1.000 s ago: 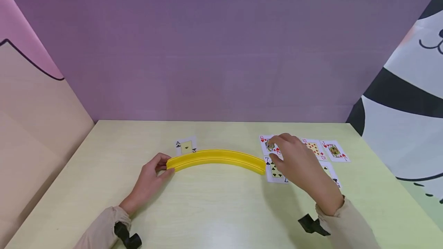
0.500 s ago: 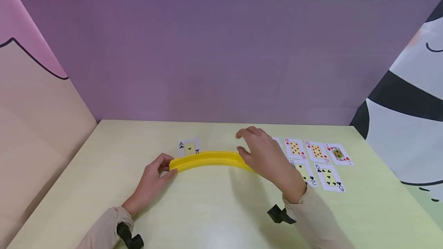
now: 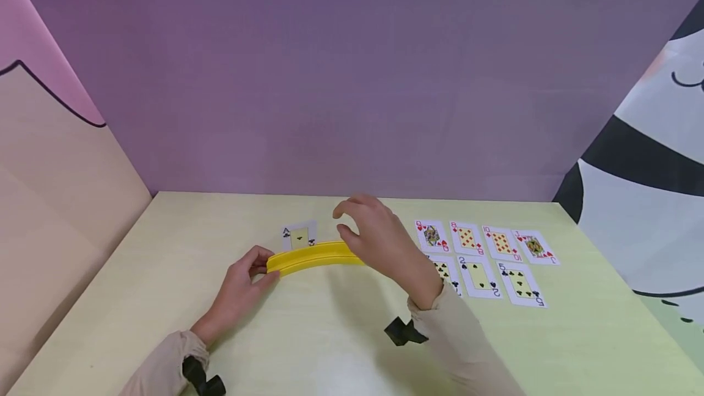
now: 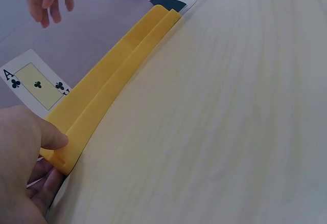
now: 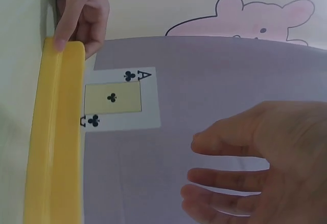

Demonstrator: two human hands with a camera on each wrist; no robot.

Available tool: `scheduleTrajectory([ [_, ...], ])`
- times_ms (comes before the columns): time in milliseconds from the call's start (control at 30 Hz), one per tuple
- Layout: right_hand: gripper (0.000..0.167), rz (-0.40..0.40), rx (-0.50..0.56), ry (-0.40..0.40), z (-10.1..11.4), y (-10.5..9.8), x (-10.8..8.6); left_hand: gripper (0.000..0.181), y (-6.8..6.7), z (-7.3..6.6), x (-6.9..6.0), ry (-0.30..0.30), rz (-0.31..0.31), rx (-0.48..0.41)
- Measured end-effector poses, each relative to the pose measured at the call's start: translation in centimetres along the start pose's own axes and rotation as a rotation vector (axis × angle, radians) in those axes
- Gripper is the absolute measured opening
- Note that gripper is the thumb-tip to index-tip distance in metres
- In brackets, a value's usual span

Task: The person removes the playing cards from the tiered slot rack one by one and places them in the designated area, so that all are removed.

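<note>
A curved yellow card holder (image 3: 313, 255) stands on the table, with an ace of clubs (image 3: 299, 235) upright in its left part. My left hand (image 3: 242, 283) pinches the holder's left end between thumb and fingers, as the left wrist view also shows. Over the holder's right part hovers my right hand (image 3: 379, 243), its fingers loosely bent and nothing between them. In the right wrist view the right hand (image 5: 245, 168) is apart from the ace. The holder's right end is hidden behind the right hand in the head view.
To the right, face-up cards lie in two rows, among them a queen of hearts (image 3: 431, 236), an eight of diamonds (image 3: 467, 239), a two (image 3: 480, 277) and a five of clubs (image 3: 520, 285). A purple wall (image 3: 352, 78) rises behind the table (image 3: 137, 322).
My right hand has moved left, away from the laid-out cards and over the holder, uncovering the cards. The left hand keeps its grip on the holder's left end.
</note>
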State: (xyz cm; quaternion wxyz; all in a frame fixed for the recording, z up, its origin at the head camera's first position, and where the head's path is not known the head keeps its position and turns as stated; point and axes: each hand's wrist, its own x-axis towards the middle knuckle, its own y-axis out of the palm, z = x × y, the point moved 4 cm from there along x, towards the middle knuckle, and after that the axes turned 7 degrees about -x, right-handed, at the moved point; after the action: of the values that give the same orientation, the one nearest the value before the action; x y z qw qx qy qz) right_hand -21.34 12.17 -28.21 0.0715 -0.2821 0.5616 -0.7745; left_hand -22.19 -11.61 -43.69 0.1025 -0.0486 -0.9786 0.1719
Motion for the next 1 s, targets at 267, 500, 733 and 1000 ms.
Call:
scheduleTrajectory([
  [267,0.015,0.027,0.162,-0.054,0.6,2.0,1.5,0.027,0.1,-0.1,0.4,0.023,0.001,0.011],
  [500,0.023,0.107,0.339,-0.024,0.1,3.7,1.5,0.028,-0.1,-0.3,0.3,0.029,-0.003,0.033],
  [733,0.023,0.145,0.360,-0.019,0.2,4.2,1.6,0.029,-0.2,-0.4,0.0,0.016,-0.006,0.041],
  [1000,0.020,0.177,0.331,-0.008,0.2,4.8,1.4,0.028,0.0,-0.2,-0.1,0.036,-0.001,0.028],
])
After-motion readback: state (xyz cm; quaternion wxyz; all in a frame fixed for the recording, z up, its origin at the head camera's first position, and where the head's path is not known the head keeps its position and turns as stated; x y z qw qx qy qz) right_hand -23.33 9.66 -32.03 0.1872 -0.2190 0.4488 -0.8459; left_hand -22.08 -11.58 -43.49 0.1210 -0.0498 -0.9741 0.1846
